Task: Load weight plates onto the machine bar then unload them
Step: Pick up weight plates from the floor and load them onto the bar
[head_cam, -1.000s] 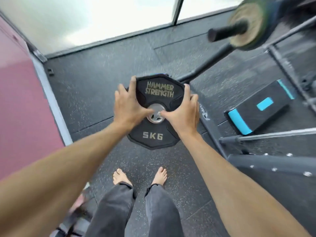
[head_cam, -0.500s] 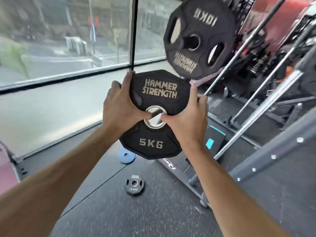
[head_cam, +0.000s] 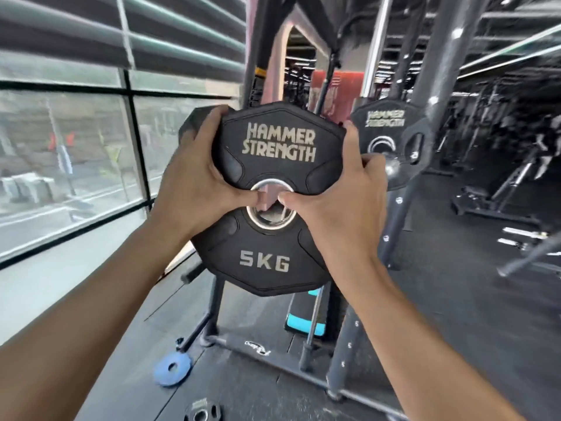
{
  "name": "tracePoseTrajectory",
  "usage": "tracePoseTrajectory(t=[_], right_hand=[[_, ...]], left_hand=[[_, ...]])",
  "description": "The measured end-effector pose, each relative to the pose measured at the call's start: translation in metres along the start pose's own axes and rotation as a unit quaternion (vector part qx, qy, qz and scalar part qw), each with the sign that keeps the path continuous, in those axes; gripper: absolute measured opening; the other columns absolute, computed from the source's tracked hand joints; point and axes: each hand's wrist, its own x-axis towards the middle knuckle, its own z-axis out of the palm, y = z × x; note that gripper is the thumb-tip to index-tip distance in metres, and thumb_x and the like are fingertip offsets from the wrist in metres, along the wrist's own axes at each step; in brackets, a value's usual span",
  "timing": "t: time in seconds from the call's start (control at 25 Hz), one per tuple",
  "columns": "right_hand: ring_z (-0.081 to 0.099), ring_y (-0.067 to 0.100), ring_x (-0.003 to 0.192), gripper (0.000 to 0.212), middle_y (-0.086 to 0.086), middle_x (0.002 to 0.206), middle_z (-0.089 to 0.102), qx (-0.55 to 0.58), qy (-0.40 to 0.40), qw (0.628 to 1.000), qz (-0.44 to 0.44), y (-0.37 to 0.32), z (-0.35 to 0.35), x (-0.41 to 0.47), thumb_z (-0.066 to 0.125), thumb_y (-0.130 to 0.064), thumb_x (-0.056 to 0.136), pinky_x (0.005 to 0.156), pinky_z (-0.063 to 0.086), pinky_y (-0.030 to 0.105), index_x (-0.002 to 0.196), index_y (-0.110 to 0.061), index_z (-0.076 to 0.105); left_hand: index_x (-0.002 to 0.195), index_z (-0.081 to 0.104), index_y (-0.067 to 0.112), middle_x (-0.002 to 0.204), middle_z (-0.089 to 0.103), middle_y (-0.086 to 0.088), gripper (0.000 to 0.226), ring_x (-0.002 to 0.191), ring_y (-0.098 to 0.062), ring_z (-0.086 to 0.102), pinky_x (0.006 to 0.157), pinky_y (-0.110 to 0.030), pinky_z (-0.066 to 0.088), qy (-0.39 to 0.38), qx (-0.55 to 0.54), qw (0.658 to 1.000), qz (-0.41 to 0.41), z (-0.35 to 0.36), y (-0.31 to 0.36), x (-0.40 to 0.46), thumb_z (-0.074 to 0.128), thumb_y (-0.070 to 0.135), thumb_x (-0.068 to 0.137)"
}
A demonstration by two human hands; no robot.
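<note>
A black 5 kg plate (head_cam: 267,256) marked HAMMER STRENGTH is held upright at chest height in the middle of the head view. My left hand (head_cam: 197,180) grips its left edge and my right hand (head_cam: 343,196) its right edge, with both thumbs hooked into the steel centre hole. Just behind it to the right, a larger black plate (head_cam: 394,132) sits on the machine bar; the silver bar end (head_cam: 391,170) pokes out beside my right hand. Another dark plate edge (head_cam: 189,126) shows behind my left hand.
The rack's dark upright (head_cam: 422,123) and base frame (head_cam: 273,350) stand straight ahead. A blue small plate (head_cam: 172,368) and a small black plate (head_cam: 202,413) lie on the rubber floor at lower left. A black and cyan step (head_cam: 306,314) sits under the rack. Windows run along the left.
The plate has gone from waist height over my feet up to chest height. My view has lifted from the floor to the rack, and the loaded plate is now right behind the one I hold.
</note>
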Motion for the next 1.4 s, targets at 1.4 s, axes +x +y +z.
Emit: tracePoseTrajectory(t=[1.4], right_hand=[[0.029, 0.025, 0.134, 0.124, 0.001, 0.143, 0.034, -0.079, -0.026, 0.996, -0.017, 0.191, -0.018, 0.173, 0.093, -0.016, 0.063, 0.106, 0.037, 0.056, 0.154, -0.041, 0.014]], left_hand=[[0.156, 0.001, 0.03, 0.149, 0.021, -0.006, 0.158, 0.135, -0.031, 0.034, 0.099, -0.061, 0.046, -0.066, 0.105, 0.975, 0.183, 0.245, 0.033, 0.158, 0.102, 0.035, 0.036]])
